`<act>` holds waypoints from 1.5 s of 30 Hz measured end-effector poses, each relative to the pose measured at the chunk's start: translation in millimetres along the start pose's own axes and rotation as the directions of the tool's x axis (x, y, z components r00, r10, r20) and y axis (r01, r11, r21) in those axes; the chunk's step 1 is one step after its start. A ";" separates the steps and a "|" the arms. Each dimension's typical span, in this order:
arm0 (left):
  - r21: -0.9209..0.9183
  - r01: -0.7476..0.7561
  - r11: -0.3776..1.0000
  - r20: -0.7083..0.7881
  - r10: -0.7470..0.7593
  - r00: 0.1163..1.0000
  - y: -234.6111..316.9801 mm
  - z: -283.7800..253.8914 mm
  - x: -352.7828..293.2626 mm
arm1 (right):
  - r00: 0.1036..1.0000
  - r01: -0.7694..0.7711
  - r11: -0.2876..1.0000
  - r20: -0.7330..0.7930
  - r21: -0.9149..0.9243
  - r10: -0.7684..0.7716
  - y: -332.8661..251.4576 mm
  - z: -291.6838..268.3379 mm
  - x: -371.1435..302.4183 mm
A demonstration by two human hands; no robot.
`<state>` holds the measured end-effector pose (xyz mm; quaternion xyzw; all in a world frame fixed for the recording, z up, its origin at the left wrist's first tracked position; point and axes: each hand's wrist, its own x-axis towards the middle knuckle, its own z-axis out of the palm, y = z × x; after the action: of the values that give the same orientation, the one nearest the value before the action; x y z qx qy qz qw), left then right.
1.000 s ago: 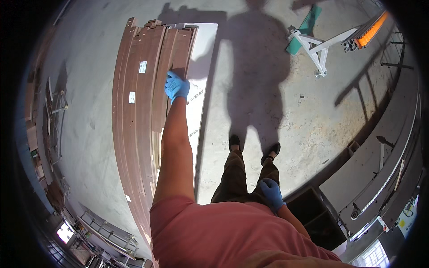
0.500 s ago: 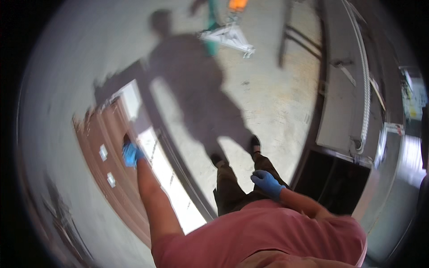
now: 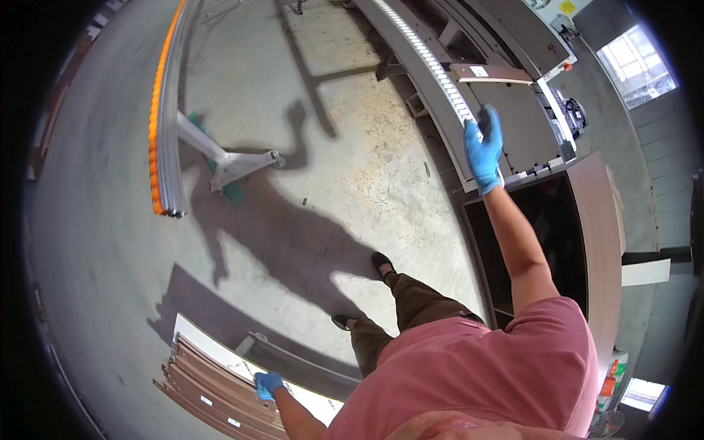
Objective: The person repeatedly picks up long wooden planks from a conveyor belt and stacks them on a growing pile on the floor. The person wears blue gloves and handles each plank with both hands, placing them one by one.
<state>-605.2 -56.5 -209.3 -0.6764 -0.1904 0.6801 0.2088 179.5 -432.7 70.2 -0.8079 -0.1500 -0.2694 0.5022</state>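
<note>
Both my hands wear blue gloves. My right hand (image 3: 484,150) reaches out at the end of a long grey machine bed (image 3: 433,95) with a white segmented strip along it. Its thumb and fingers are apart, with nothing seen between them; whether it touches the bed, I cannot tell. Low on the left, my left hand (image 3: 269,385) is at a stack of brown panels (image 3: 213,389), over the white sheet (image 3: 220,357) along its edge. The fingers look curled, and what they hold, if anything, is hidden.
A rack with orange rollers (image 3: 155,139) stands on the left, on a white wheeled leg (image 3: 238,165). A short brown strip (image 3: 491,72) lies on the machine. Beside my right arm is a dark open-fronted cabinet (image 3: 539,235) with a brown side panel (image 3: 598,242).
My view has turned right, bringing the machine closer and the panel stack to the lower left. My right hand has risen from beside my thigh and stretched out, its fingers opening.
</note>
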 end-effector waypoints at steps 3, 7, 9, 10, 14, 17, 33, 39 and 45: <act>-0.971 0.108 0.211 -0.044 -0.609 0.792 43.3 -57.3 -29.9 | 0.862 -0.410 0.903 -0.272 0.125 0.429 99.2 -23.6 107.4; -0.996 0.061 0.066 0.031 -0.390 0.920 54.3 -156.4 -106.5 | 0.444 -0.708 0.325 0.037 0.627 0.895 181.7 -24.7 165.1; -0.964 -0.096 0.247 -0.193 -0.408 0.892 54.4 -192.5 -134.3 | 0.447 -0.648 0.151 0.212 0.747 0.869 199.9 -2.4 159.0; -0.940 -0.182 0.287 -0.291 -0.403 0.868 51.6 -217.4 -133.5 | 0.408 -0.635 0.049 0.281 0.771 0.869 235.2 -26.7 171.7; -0.895 -0.270 0.354 -0.388 -0.323 0.863 41.3 -278.2 -146.6 | 0.383 -0.791 -0.094 0.610 0.604 0.693 259.6 -12.4 162.8; -0.885 -0.297 0.357 -0.396 -0.246 0.885 29.1 -320.6 -143.7 | 0.448 -0.779 0.108 0.428 0.618 0.785 260.5 -15.3 181.9; -0.299 -0.921 -0.251 -0.761 -0.519 0.388 -3.8 -517.3 -265.6 | 0.589 -0.808 0.432 0.547 0.401 0.595 30.0 -84.9 -26.5; -0.199 -0.966 -0.165 -0.757 -0.601 0.258 -31.5 -495.7 -324.5 | 0.299 -0.872 0.472 0.904 0.128 0.307 -106.0 -4.4 -220.0; -0.493 -0.816 -0.301 -0.293 -0.826 0.482 -30.4 -325.5 -220.8 | -0.060 -0.709 0.705 0.998 -0.020 -0.032 -188.1 64.2 -405.5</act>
<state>-279.5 -158.1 -11.3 -0.7163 -0.5050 -0.2951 -0.3805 -227.1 -279.2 -52.4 -0.5928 -0.2903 0.5535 0.5079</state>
